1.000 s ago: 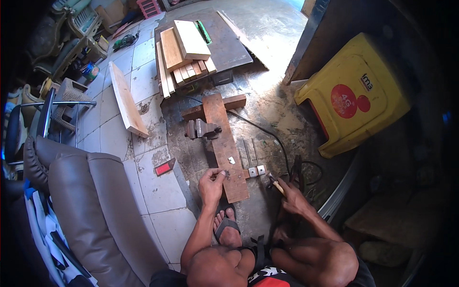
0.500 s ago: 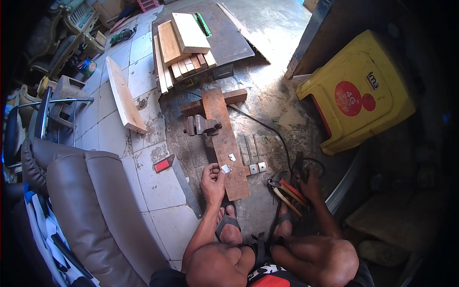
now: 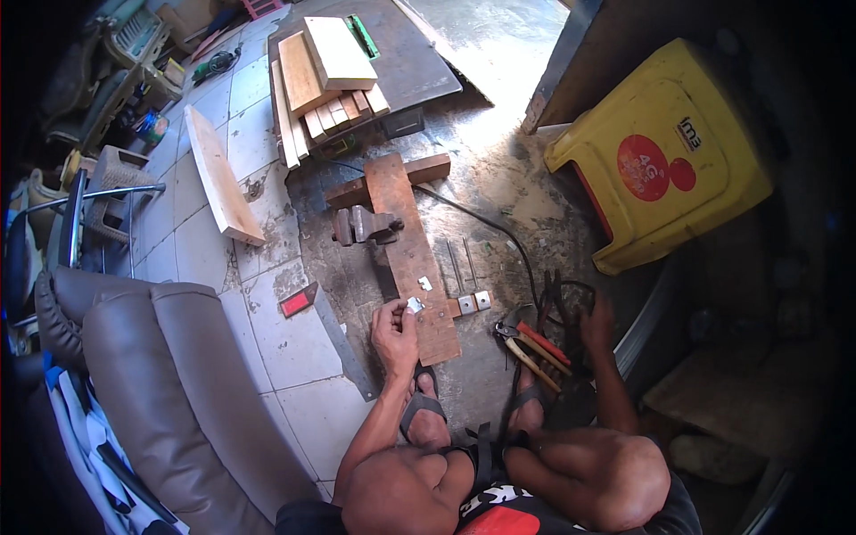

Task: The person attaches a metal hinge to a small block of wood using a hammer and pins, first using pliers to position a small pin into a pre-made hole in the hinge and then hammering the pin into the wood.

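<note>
My left hand [image 3: 393, 335] pinches a small shiny metal plate [image 3: 415, 305] at the left edge of a brown wooden board [image 3: 408, 241]. A second small metal piece [image 3: 424, 283] lies on the board just beyond it. My right hand [image 3: 597, 323] is over the floor at the right, beside dark-handled tools [image 3: 551, 299]; shadow hides its fingers and whether they hold anything. Pincers with tan handles [image 3: 526, 357] and a red-handled tool [image 3: 540, 341] lie nearer me. A small vise [image 3: 364, 226] is at the board's left side.
A wood block with metal plates [image 3: 473, 304] and two thin rods [image 3: 462, 260] lie right of the board. A cable [image 3: 486, 218] crosses the floor. A try square [image 3: 300, 300] lies left. A yellow stool [image 3: 669, 160], brown chair [image 3: 160, 383] and low table with planks [image 3: 419, 71] stand around.
My right hand has shifted up and slightly right, away from the pincers. The left hand still pinches the metal plate near the board. The whole view has shifted slightly.
</note>
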Demonstrator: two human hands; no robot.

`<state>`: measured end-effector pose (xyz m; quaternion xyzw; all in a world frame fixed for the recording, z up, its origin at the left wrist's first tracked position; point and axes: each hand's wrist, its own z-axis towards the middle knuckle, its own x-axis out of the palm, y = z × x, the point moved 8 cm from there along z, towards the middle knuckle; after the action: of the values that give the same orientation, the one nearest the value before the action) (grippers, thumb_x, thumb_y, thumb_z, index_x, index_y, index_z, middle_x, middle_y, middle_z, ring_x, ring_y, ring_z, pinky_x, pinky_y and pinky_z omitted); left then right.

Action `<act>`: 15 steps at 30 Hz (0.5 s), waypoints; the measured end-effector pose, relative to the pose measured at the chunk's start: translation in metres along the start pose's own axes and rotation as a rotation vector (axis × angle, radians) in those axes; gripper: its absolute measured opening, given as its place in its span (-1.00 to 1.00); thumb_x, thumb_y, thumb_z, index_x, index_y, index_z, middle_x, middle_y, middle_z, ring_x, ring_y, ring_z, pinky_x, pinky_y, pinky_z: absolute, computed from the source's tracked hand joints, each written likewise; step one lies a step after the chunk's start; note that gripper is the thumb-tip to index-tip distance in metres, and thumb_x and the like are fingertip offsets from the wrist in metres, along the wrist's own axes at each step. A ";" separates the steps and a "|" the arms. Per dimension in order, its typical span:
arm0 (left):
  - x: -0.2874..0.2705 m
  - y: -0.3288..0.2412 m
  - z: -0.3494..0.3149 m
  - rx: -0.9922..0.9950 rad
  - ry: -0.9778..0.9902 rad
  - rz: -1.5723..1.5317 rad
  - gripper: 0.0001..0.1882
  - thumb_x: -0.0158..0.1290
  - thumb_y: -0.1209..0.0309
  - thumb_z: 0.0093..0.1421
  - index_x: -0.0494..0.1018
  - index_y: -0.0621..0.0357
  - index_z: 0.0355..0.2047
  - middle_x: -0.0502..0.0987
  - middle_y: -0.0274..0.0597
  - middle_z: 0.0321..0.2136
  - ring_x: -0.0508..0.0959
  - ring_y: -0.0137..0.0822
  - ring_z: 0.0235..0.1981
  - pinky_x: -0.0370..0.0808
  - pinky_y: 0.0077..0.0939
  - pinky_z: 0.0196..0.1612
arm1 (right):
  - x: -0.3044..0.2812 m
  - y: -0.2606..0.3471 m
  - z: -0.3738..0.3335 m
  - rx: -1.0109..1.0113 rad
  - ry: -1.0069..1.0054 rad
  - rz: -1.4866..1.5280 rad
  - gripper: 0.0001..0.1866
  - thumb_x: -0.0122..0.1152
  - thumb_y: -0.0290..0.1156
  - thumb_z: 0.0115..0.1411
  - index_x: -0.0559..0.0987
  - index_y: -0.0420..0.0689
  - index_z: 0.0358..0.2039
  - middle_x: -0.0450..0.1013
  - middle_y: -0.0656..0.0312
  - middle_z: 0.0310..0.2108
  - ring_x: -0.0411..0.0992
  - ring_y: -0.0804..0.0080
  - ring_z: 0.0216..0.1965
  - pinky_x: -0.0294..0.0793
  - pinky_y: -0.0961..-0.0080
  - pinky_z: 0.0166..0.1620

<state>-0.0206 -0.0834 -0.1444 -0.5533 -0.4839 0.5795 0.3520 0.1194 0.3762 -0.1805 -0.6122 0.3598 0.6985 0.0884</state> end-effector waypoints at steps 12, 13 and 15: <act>-0.004 0.008 0.001 0.015 0.018 -0.010 -0.70 0.20 0.54 0.29 0.56 0.23 0.04 0.50 -0.21 -0.20 0.56 -0.44 -0.34 0.55 -0.55 -0.30 | -0.017 0.139 -0.090 -0.334 0.504 0.007 -0.40 0.37 -0.21 0.20 0.49 -0.11 0.23 0.44 -0.13 0.03 0.45 -0.17 0.10 0.44 -0.04 0.13; -0.006 0.013 0.003 0.024 0.033 0.025 -0.68 0.21 0.54 0.29 0.56 0.22 0.05 0.49 -0.21 -0.19 0.56 -0.44 -0.33 0.54 -0.56 -0.30 | -0.010 0.140 -0.088 -0.314 0.525 0.014 -0.44 0.36 -0.21 0.21 0.52 -0.12 0.20 0.46 -0.13 0.00 0.46 -0.16 0.09 0.45 -0.03 0.12; -0.006 0.012 0.002 0.036 0.023 -0.058 -0.72 0.22 0.55 0.28 0.56 0.25 0.00 0.49 -0.19 -0.18 0.55 -0.44 -0.33 0.54 -0.57 -0.30 | -0.010 0.134 -0.090 -0.305 0.542 -0.015 -0.45 0.33 -0.22 0.25 0.50 -0.13 0.22 0.51 -0.10 -0.01 0.50 -0.10 0.06 0.47 0.01 0.08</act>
<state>-0.0207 -0.0929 -0.1547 -0.5390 -0.4852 0.5713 0.3843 0.1174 0.2277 -0.1179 -0.7849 0.2568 0.5552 -0.0983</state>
